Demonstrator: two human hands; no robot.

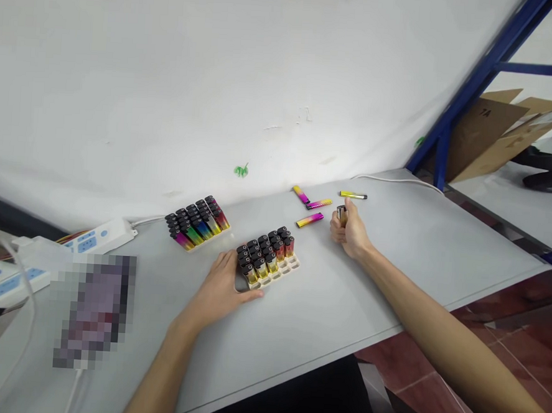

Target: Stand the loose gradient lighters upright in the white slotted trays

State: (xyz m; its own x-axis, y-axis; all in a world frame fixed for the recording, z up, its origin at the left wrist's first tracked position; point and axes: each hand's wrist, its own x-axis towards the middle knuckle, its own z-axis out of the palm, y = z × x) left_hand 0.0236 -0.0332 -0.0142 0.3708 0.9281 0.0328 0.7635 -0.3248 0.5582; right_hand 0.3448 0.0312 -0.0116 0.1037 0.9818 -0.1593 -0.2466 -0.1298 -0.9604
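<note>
My left hand (221,290) rests at the left end of a pale tray (285,271), its thumb along the near edge and its fingers behind the left side. Several upright lighters (261,268) with black tops fill much of this tray, and the near row has bare slots at the right. To the right, my right hand (349,230) is closed around a lighter (342,215), held upright above the table. Near it lie a yellow lighter (351,195) and a pink-yellow lighter (309,220).
Two more pink-yellow lighters (320,204) lie near the wall. A second full tray of lighters (197,223) stands at the back left. Power strips (101,236) with cables and a pixelated object (96,308) are at the left. A blue metal frame (442,148) and cardboard boxes (486,132) stand at the right.
</note>
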